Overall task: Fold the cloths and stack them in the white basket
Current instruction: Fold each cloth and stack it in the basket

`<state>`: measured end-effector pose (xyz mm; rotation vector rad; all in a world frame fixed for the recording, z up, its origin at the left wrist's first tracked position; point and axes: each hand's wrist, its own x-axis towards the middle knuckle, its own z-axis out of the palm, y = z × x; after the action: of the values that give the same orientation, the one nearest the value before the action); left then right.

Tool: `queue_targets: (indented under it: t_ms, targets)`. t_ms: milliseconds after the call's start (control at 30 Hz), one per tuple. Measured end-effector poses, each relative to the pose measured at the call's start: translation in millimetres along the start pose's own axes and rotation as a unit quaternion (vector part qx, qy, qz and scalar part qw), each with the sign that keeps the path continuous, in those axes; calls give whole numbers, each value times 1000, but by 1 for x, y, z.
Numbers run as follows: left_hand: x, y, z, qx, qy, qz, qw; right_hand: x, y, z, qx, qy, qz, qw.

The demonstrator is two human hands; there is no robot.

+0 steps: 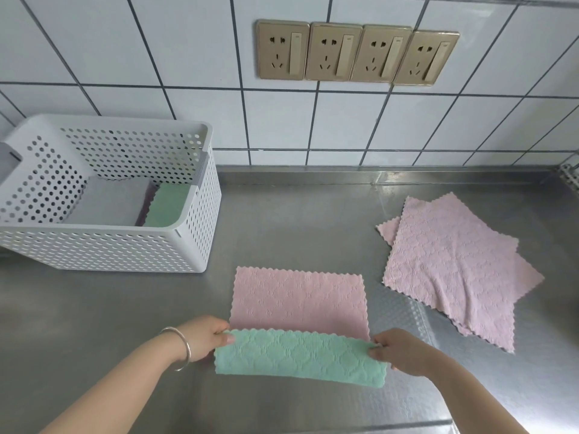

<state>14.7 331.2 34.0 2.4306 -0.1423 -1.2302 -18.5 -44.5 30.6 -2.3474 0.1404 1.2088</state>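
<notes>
Both hands pinch one cloth lying on the steel bench: the left hand and the right hand each hold a near corner between curled fingers, the green side turned over the pink. Two pink cloths lie overlapped at right. The white basket at left holds one folded green cloth.

1. The white basket is cut off at the left edge.
2. Its wall hides most of the folded cloths inside.
3. The lower pink cloth lies mostly covered.
</notes>
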Motion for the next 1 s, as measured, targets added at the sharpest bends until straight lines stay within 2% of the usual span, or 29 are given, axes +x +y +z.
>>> queue_targets:
  t_ms: [167, 433, 1000]
  targets:
    - [18, 11, -16, -78, 123, 8, 989, 16, -9, -18, 115, 66, 7, 991]
    - [50, 27, -23, -212, 220, -23, 952, 38, -26, -32, 195, 188, 22, 962]
    - [87, 36, -30, -158, 254, -117, 947, 71, -35, -33, 129, 275, 72, 950]
